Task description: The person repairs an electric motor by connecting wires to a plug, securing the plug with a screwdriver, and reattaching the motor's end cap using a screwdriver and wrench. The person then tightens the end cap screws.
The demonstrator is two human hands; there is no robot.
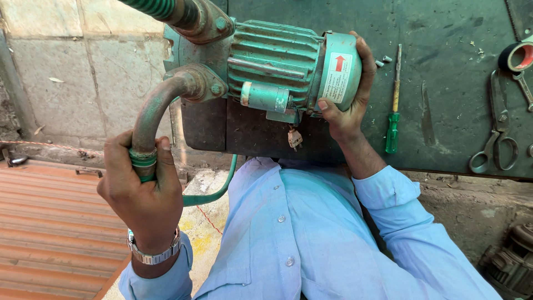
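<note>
His left hand (141, 189) is clamped round the curved pipe (155, 108), his right hand (350, 100) grips the green pump motor's (277, 61) end cap; a green screwdriver (394, 119) lies just beyond the right hand.

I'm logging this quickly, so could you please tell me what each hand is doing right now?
Left hand: closed around the curved pipe.
Right hand: wrapped around the end cap of the green motor.
</note>
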